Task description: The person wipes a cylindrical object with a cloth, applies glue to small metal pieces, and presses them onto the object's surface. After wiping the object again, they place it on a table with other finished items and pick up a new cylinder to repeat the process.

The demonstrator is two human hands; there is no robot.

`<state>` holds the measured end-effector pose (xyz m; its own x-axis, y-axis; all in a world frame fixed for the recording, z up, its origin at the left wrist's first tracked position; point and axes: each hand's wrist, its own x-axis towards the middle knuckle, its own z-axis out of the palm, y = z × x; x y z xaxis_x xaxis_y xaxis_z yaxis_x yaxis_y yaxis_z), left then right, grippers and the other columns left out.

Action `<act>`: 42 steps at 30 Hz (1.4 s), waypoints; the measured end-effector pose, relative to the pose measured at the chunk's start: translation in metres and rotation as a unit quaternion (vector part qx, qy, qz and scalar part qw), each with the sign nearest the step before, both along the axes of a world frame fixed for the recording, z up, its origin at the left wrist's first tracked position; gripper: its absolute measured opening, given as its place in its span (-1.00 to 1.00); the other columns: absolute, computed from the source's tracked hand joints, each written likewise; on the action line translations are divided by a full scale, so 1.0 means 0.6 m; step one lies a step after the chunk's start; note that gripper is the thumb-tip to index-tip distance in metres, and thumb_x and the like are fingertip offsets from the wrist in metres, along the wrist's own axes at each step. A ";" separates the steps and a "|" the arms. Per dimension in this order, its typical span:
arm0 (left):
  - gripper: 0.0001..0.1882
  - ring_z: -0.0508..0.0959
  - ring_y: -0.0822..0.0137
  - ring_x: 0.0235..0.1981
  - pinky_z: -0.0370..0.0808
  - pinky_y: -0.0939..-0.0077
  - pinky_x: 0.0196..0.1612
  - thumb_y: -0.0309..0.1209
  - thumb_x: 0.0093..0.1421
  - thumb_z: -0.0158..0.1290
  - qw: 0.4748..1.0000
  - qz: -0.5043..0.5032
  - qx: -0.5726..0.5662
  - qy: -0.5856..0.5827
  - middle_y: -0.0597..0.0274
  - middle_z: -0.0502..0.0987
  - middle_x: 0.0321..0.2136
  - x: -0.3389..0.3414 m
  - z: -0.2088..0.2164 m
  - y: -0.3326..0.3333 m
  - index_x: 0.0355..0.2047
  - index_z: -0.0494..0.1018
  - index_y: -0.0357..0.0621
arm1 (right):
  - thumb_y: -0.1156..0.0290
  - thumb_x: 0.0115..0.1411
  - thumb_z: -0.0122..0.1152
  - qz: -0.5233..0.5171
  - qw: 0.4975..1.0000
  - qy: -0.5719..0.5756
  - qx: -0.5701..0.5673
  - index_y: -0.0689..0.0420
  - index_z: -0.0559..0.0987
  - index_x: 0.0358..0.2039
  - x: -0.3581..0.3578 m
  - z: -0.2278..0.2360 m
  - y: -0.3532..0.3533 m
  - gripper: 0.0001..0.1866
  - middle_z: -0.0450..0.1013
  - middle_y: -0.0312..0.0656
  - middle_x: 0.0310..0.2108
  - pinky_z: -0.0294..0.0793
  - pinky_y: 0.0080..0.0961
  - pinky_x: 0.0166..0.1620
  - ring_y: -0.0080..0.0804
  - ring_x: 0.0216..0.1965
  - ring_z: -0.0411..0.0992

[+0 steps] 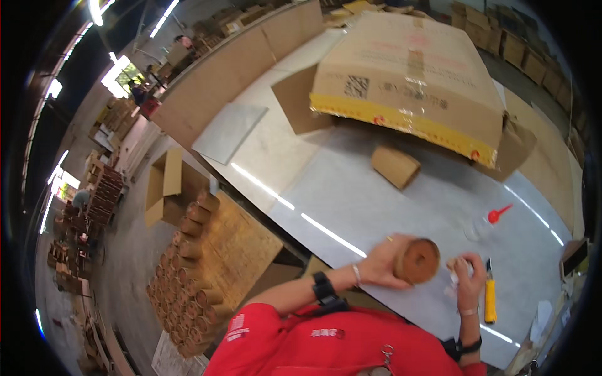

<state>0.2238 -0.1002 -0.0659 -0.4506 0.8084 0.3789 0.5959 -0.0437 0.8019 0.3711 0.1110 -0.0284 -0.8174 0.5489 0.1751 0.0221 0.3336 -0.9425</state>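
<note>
Left hand: the left hand (382, 260) reaches in from the lower middle, forearm angled up and to the right, wrist bent slightly back, a black watch and a thin bracelet on it.
Left fingers: wrapped around the side of a brown cardboard tube (416, 260), clamped on it; a ring shows on one finger.
Cardboard tube: held just above the near edge of the grey table (376, 194), tipped so that its round open end faces the camera, with a dark reddish inside.
Right hand: the right hand (467, 279) comes up from the lower right, forearm nearly upright, wrist banded by a bracelet and a black watch lower down.
Right fingers: curled together around a small pale crumpled thing (456, 266); what it is cannot be told.
Gap between hands: the right hand sits just beside the tube's open end, to its right.
Yellow knife: a yellow utility knife (490, 299) lies on the table just right of the right hand.
Red-capped bottle: a small clear bottle with a red nozzle (486, 222) lies farther off, to the right.
Small box: a small brown box (394, 166) lies mid-table.
Big carton: a large taped carton (407, 75) stands at the far side.
Tube stack: rows of like tubes (188, 269) stand on a pallet to the left, by the floor.
</note>
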 end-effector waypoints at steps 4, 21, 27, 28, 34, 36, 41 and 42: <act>-0.02 0.39 -0.03 0.03 0.29 0.19 0.11 -0.13 -0.28 0.40 0.990 0.101 0.010 0.094 -0.02 0.39 0.02 -0.026 0.054 -0.065 0.14 0.23 -0.24 | 0.49 0.12 0.21 0.192 0.981 0.011 0.033 0.21 0.57 -0.27 -0.097 0.093 -0.057 -0.85 0.52 -0.19 -0.30 0.42 -0.53 -0.17 -0.45 -0.28 0.45; -0.13 0.42 -0.02 -0.02 0.34 0.20 0.05 -0.26 -0.27 0.41 0.977 0.211 0.000 0.027 0.01 0.43 -0.04 -0.012 0.046 -0.030 0.08 0.29 -0.21 | 0.51 0.07 0.16 0.267 0.875 -0.041 0.401 0.13 0.53 -0.38 -0.142 0.092 -0.073 -0.93 0.36 -0.16 -0.44 0.43 -0.33 -0.38 -0.16 -0.45 0.39; -0.06 0.31 -0.06 0.12 0.23 0.15 0.19 -0.06 -0.19 0.35 0.968 0.235 0.051 -0.064 -0.09 0.32 0.07 -0.021 -0.041 -0.057 0.14 0.21 -0.24 | 0.45 0.12 0.19 0.411 0.910 -0.013 0.053 0.20 0.58 -0.38 -0.161 0.108 -0.137 -0.90 0.46 -0.17 -0.45 0.43 -0.47 -0.27 -0.35 -0.37 0.46; -0.03 0.27 -0.07 0.17 0.19 0.20 0.24 -0.07 -0.15 0.32 0.978 0.181 0.017 -0.099 -0.14 0.28 0.11 -0.024 -0.021 -0.044 0.19 0.15 -0.26 | 0.48 0.11 0.19 0.394 0.918 0.018 0.034 0.22 0.57 -0.40 -0.157 0.101 -0.142 -0.91 0.45 -0.17 -0.47 0.41 -0.48 -0.28 -0.35 -0.39 0.44; 0.03 0.27 -0.06 0.18 0.23 0.26 0.21 -0.10 -0.10 0.27 0.971 0.229 -0.036 -0.051 -0.15 0.22 0.14 0.005 -0.085 -0.092 0.26 0.01 -0.31 | 0.42 0.11 0.26 0.514 0.857 -0.018 -0.028 0.23 0.52 -0.43 -0.167 0.073 -0.181 -0.86 0.44 -0.28 -0.49 0.37 -0.58 -0.36 -0.57 -0.44 0.38; -0.34 0.46 -0.02 -0.11 0.42 0.27 -0.05 -0.17 0.01 0.23 0.952 0.307 -0.014 -0.004 -0.01 0.40 -0.12 0.051 -0.076 -0.166 0.03 0.27 -0.26 | 0.31 0.14 0.28 0.562 0.821 -0.089 -0.033 0.16 0.51 -0.30 -0.188 0.052 -0.186 -0.78 0.42 -0.31 -0.50 0.33 -0.57 -0.45 -0.56 -0.48 0.35; -0.69 0.55 0.34 -0.40 0.49 0.44 -0.29 -0.23 0.16 0.14 0.817 0.558 -0.014 -0.143 0.19 0.53 -0.41 0.187 -0.120 -0.334 -0.22 0.42 -0.19 | 0.18 0.24 0.20 0.584 0.761 -0.258 -0.119 0.10 0.53 -0.20 -0.234 0.030 -0.234 -0.74 0.37 -0.41 -0.58 0.24 -0.58 -0.54 -0.61 -0.58 0.26; -0.72 0.56 0.36 -0.39 0.50 0.45 -0.27 -0.23 0.17 0.11 0.765 0.619 -0.050 -0.171 0.20 0.55 -0.42 0.224 -0.135 -0.360 -0.25 0.45 -0.17 | 0.17 0.25 0.19 0.619 0.739 -0.265 -0.034 0.09 0.52 -0.20 -0.241 0.049 -0.254 -0.74 0.38 -0.40 -0.55 0.24 -0.58 -0.52 -0.61 -0.54 0.28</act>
<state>0.3583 -0.3165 -0.1467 -0.9532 -0.3005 0.0320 -0.1141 0.4557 0.8828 0.2266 -0.0414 0.0012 -0.6453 -0.6830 -0.3423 0.1115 0.3590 -0.9266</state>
